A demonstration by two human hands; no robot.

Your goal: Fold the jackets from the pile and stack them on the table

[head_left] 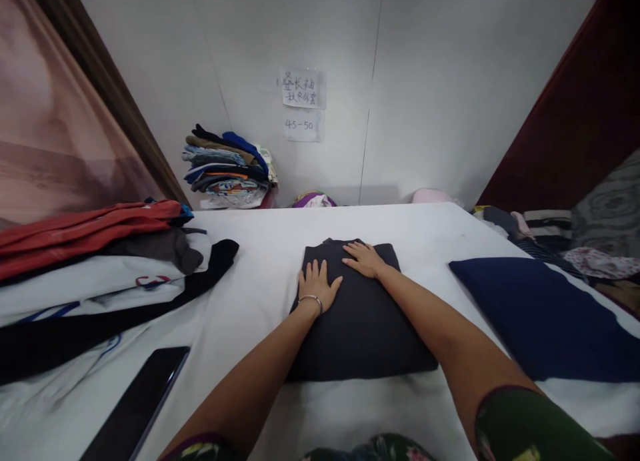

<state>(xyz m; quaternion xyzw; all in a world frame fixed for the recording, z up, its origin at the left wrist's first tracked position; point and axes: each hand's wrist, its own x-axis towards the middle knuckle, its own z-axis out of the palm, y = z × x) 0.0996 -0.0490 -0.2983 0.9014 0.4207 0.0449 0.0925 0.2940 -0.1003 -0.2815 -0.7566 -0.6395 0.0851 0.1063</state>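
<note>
A dark grey garment (365,334), folded into a flat rectangle with its collar at the far end, lies in front of me on the white-covered table (250,261). My left hand (319,287), with a bracelet at the wrist, rests flat on the garment's left side, fingers spread. Farther up, near the collar, my right hand (364,259) lies palm down with its fingers stretched out to the left. Neither hand grips the cloth. To the right is a folded navy garment (545,314).
Loose clothes, with a red garment (95,231) on top, are heaped at the left. A phone (140,401) lies at the near left. Folded clothes form a stack (227,164) by the back wall. Paper signs (303,104) hang there. More clothes (550,231) sit beyond the right edge.
</note>
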